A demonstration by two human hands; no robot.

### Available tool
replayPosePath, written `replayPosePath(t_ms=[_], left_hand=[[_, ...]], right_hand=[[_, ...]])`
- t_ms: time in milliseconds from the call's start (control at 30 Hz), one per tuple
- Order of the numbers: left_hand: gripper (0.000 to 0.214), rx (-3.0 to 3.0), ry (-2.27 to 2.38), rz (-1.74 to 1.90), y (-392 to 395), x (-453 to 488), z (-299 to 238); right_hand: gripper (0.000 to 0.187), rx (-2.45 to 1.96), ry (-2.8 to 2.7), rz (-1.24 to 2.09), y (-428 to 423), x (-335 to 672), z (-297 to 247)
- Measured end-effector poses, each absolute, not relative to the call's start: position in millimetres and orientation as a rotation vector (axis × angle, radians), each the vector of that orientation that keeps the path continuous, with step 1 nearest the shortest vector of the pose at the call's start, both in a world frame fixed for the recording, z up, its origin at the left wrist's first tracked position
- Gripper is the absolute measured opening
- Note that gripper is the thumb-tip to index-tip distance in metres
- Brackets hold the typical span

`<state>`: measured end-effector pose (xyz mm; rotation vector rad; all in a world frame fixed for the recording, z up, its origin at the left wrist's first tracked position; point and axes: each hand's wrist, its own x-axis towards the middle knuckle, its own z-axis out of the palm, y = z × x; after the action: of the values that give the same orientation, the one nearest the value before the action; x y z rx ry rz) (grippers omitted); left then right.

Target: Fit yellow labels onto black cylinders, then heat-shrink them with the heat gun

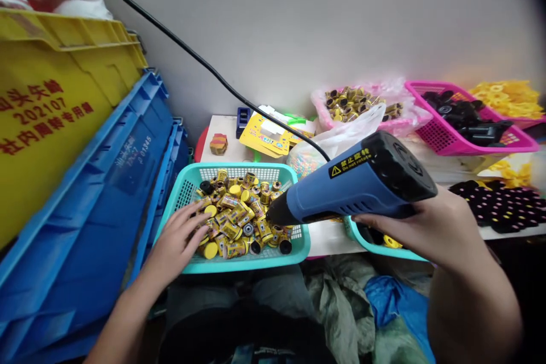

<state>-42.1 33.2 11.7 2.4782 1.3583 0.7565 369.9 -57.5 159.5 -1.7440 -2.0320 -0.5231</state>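
My right hand (443,227) is wrapped round a blue heat gun (336,182) with a black nozzle and a black rear cap. The nozzle points down and left over a turquoise basket (239,264). In that basket lies a heap of small yellow printed cylinders (239,216), some with yellow ends and some with black ones. My left hand (179,239) rests at the heap's left side with its fingers spread, touching the cylinders. Nothing can be seen gripped in it. Most of my right fingers are hidden behind the tool.
A black cable (205,62) runs from the upper left down behind the heat gun. Stacked yellow (51,85) and blue crates (94,182) lean in at left. Pink baskets (452,131) of black and yellow parts stand at right. A second turquoise basket (362,242) is partly hidden.
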Motion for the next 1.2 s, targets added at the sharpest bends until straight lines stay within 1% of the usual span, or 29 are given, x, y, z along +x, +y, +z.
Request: replayPosePath(t_ms=[100, 167, 333, 467, 600, 667, 733, 800, 867, 1000, 1033, 1100, 1200], left_hand=[[0.028, 2.417, 1.546, 0.887, 14, -66, 4], [0.027, 2.362, 1.678, 0.911, 5, -74, 0], [0.036, 2.171, 1.881, 0.903, 7, -81, -8], [0.044, 1.909, 1.893, 1.002, 16, -79, -16], [0.049, 1.791, 1.89, 0.999, 18, -72, -22], [0.048, 1.821, 1.888, 0.988, 17, -68, -24], [0.049, 1.842, 1.89, 0.96, 12, -64, -26], [0.05, 1.836, 1.903, 0.908, 4, -58, -29], [0.051, 1.834, 1.903, 0.857, -6, -48, -31], [0.056, 1.92, 1.908, 0.829, -26, -24, -25], [0.054, 1.979, 1.915, 0.828, -28, -18, -20], [0.043, 2.151, 1.83, 0.812, -25, -7, -5], [0.029, 2.334, 1.54, 0.807, -8, 7, 17]], right_hand=[[0.043, -1.658, -2.064, -0.377, -52, 368, 158], [0.041, -1.599, -2.09, -0.322, -50, 366, 159], [0.045, -1.549, -2.047, -0.433, -47, 359, 157], [0.048, -1.615, -1.939, -0.462, -47, 362, 152], [0.037, -1.568, -2.001, -0.323, -50, 370, 149], [0.032, -1.551, -2.068, -0.316, -51, 372, 149], [0.03, -1.549, -2.107, -0.425, -52, 372, 148], [0.031, -1.526, -2.127, -0.596, -51, 370, 147], [0.034, -1.498, -2.159, -0.676, -49, 367, 146], [0.032, -1.486, -2.178, -0.475, -46, 363, 147], [0.032, -1.474, -2.16, -0.483, -47, 363, 147], [0.032, -1.503, -2.118, -0.566, -49, 363, 148], [0.034, -1.625, -2.091, -0.604, -54, 363, 149]])
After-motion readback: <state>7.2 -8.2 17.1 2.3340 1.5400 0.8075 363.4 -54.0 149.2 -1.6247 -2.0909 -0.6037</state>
